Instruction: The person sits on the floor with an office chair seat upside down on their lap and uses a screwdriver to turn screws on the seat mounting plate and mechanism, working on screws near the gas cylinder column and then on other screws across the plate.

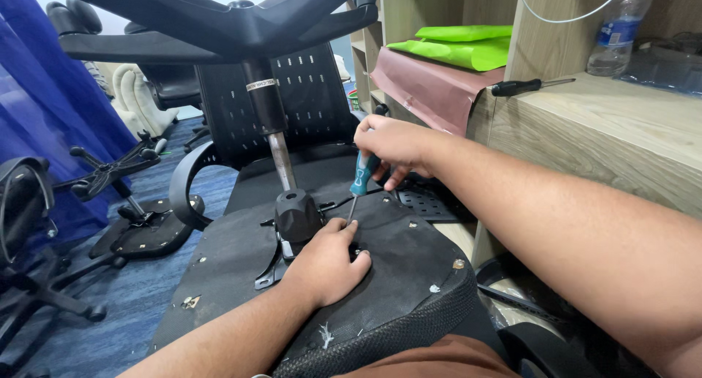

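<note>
We work a teal-handled screwdriver [361,178] into the underside of an overturned office chair seat [395,276], our right hand [391,145] wrapped closed around the handle with the shaft angled down so its tip meets the black metal mechanism plate [292,254] just above our left hand [329,265]. That left hand lies flat on the seat with fingers loosely curled, pressing down beside the fastener and holding nothing we can make out. We judge the step in hand to be the turning of a screw at the plate, and the next move calls for steady downward pressure while the left hand keeps the seat from shifting. The gas cylinder [274,126] rises from the plate to the star base [234,20] overhead. On the wooden shelf [607,129] at right, a second screwdriver [530,85] with a black handle lies near the edge, a clear plastic bottle [620,28] with a blue label band stands behind it, and flat bright-green packages [461,45] rest on a dull pink sheet [428,85]. A small white label rings the cylinder's upper part.
</note>
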